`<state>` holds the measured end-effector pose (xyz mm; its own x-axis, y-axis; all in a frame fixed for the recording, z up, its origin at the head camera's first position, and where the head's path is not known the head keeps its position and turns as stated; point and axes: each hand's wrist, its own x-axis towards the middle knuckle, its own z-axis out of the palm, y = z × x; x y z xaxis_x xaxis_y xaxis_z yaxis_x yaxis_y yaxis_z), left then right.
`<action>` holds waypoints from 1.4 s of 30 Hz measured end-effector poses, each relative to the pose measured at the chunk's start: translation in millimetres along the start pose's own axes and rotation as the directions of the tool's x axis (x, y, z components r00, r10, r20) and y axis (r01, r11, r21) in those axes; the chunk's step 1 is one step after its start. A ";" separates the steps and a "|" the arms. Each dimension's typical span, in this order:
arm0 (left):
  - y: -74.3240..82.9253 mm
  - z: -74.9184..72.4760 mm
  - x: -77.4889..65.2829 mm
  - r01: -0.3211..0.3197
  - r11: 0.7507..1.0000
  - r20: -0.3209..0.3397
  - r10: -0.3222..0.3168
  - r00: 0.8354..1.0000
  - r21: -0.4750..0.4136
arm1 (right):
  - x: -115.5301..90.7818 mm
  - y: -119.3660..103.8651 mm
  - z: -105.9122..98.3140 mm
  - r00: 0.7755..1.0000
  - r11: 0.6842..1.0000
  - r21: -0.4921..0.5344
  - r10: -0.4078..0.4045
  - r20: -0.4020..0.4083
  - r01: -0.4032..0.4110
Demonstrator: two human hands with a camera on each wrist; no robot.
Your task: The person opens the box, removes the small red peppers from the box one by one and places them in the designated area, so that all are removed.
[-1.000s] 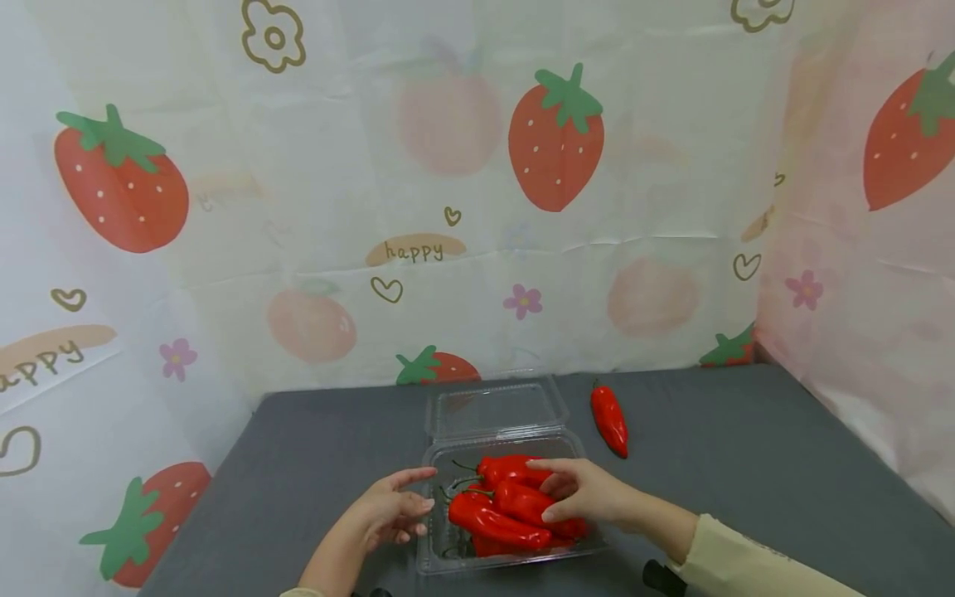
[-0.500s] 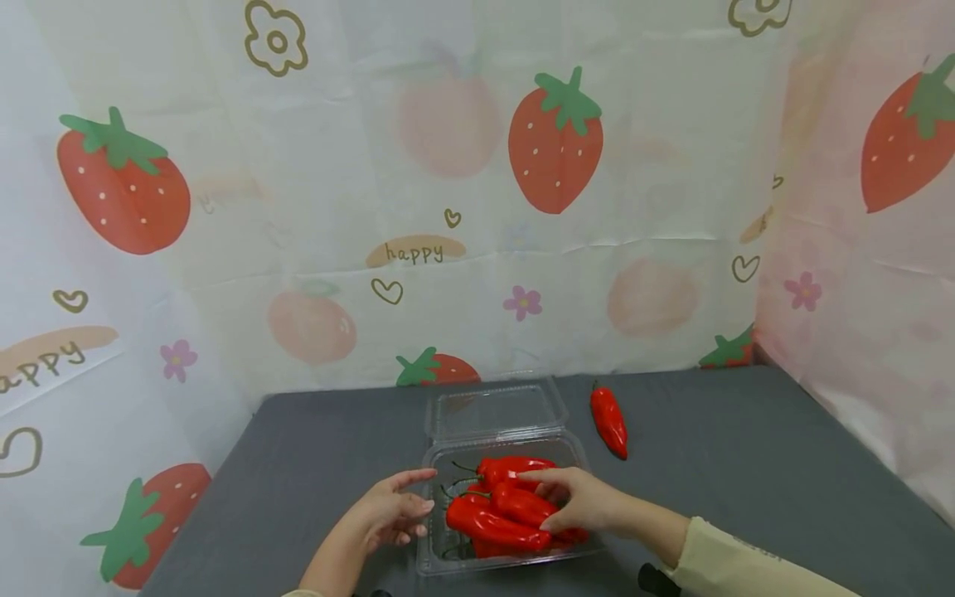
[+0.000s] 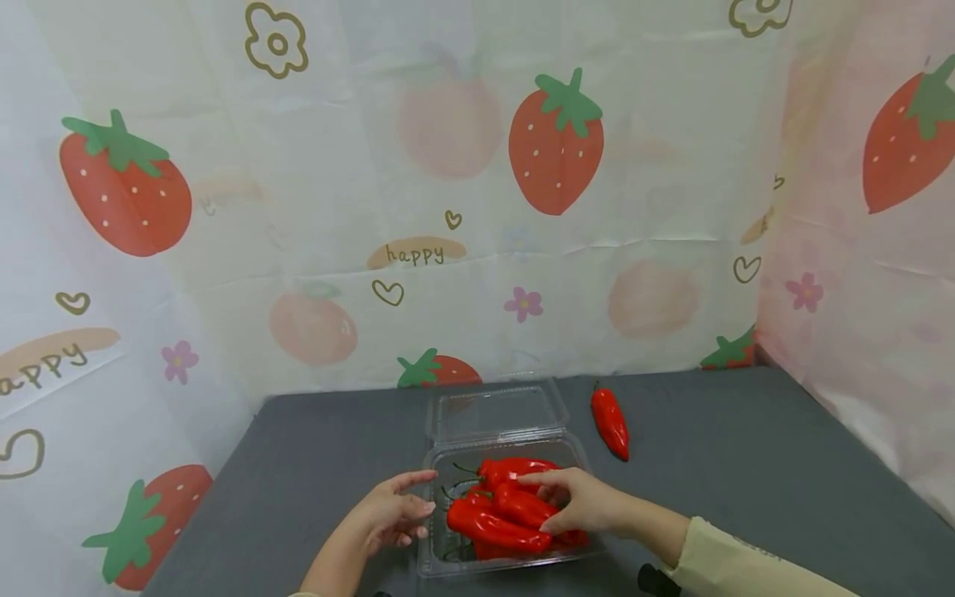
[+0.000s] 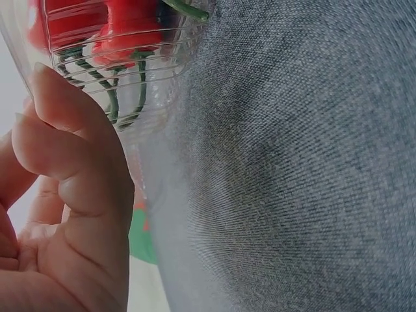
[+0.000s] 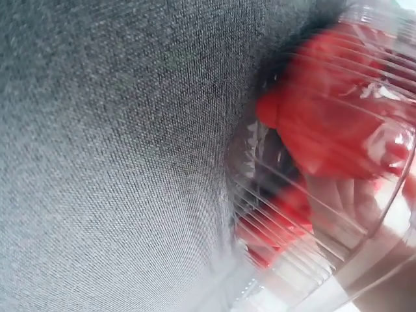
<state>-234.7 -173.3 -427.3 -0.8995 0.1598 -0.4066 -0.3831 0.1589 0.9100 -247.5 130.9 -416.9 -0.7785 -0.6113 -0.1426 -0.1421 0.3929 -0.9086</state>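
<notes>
A clear plastic clamshell box [image 3: 455, 570] stands with its lid [image 3: 496, 412] folded back. Several long red peppers with green stems lie piled in it. My right hand [image 3: 593, 502] reaches over the right rim and grips a red pepper [image 3: 522, 506], the thumb on its near side and the index finger across its far side. Through the box wall in the right wrist view, the fingers show blurred among red peppers [image 5: 338, 123]. My left hand [image 3: 384, 514] is at the left rim, fingers loosely bent and holding nothing; stems [image 4: 110, 88] show through the wall beside its fingertips.
Another red pepper [image 3: 610, 423] lies alone on the grey cloth-covered table [image 3: 709, 464], right of the lid. A curtain [image 3: 336, 207] printed with strawberries hangs behind the table and along both sides. A dark object [image 3: 658, 579] sits below my right sleeve.
My right hand has shifted slightly left and down, its fingers closing in over the pepper. My left hand, the box and the lone pepper stay in place.
</notes>
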 end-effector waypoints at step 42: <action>0.8 -0.2 -0.8 -0.011 1.000 0.017 0.011 1.000 -0.001 | -25.0 -2.3 -49.6 0.989 0.928 0.371 0.015 -0.146 0.040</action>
<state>-234.3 -173.5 -426.3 -0.9000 0.1776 -0.3980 -0.3735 0.1563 0.9144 -258.1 179.3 -391.8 -0.8613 -0.4986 -0.0976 0.0633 0.0852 -0.9943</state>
